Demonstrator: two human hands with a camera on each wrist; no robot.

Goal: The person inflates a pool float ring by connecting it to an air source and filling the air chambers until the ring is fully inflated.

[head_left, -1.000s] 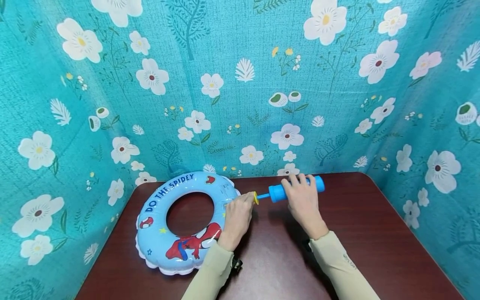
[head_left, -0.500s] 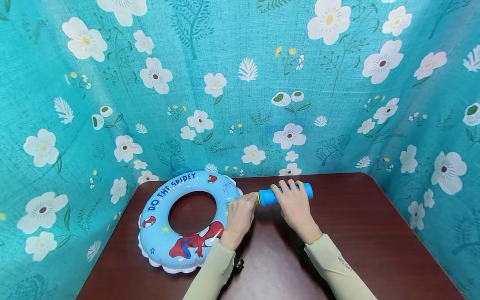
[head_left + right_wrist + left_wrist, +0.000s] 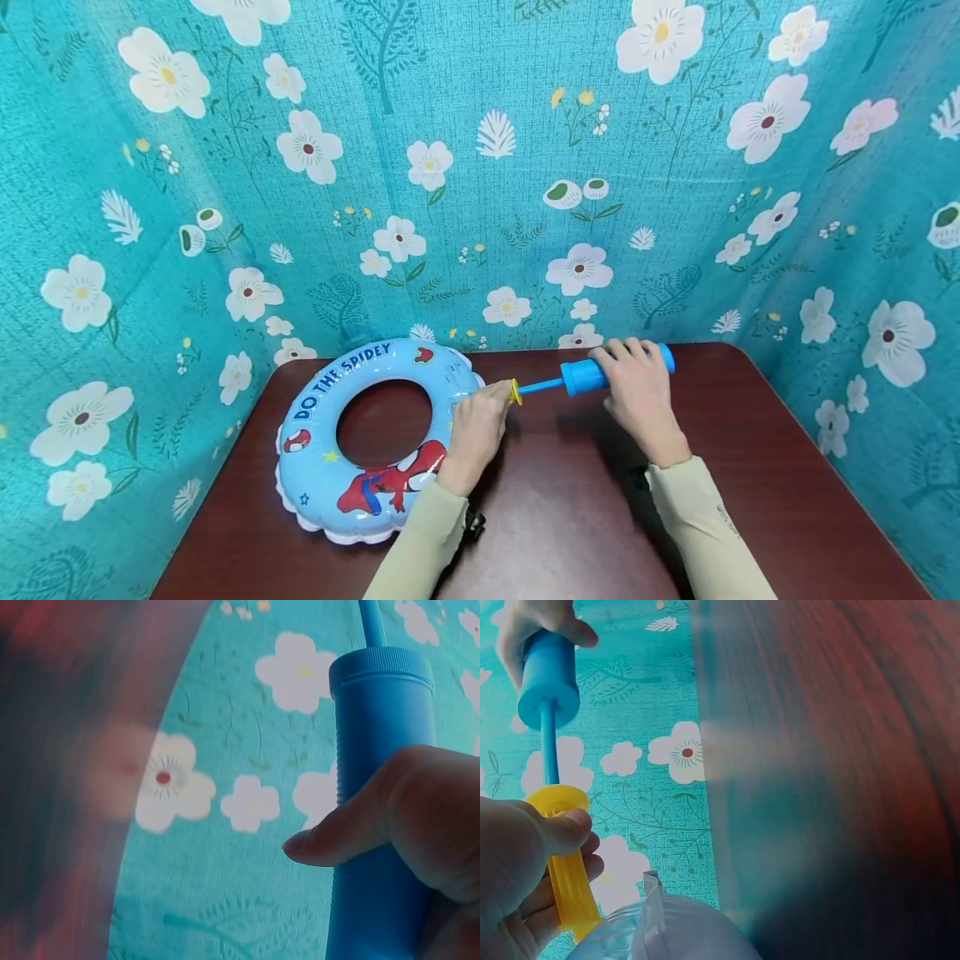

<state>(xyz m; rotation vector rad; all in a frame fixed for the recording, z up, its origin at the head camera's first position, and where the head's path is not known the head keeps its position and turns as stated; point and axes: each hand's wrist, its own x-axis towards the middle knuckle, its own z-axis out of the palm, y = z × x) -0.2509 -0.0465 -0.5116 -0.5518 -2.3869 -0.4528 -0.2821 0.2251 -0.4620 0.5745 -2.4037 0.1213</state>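
Note:
A light blue inflatable swim ring (image 3: 315, 483) printed with a red cartoon figure lies on the left of the table. At its right side my left hand (image 3: 477, 425) grips the yellow end piece (image 3: 571, 881) of a blue hand pump, thumb near its round flange. The lower tip of that piece meets the clear plastic of the ring in the left wrist view. My right hand (image 3: 641, 400) wraps around the pump's blue barrel (image 3: 584, 377), thumb across the ribbed side. Between barrel and flange, a stretch of thin blue rod (image 3: 542, 386) is exposed. The barrel tilts up to the right.
The dark reddish-brown table (image 3: 570, 533) reaches its far edge just behind the pump and ring. A teal flowered curtain (image 3: 480, 208) hangs around the back and both sides.
The right hand first slid the pump barrel left against the yellow flange, then drew it back right and slightly up, baring the rod again. The left hand and ring stayed nearly still.

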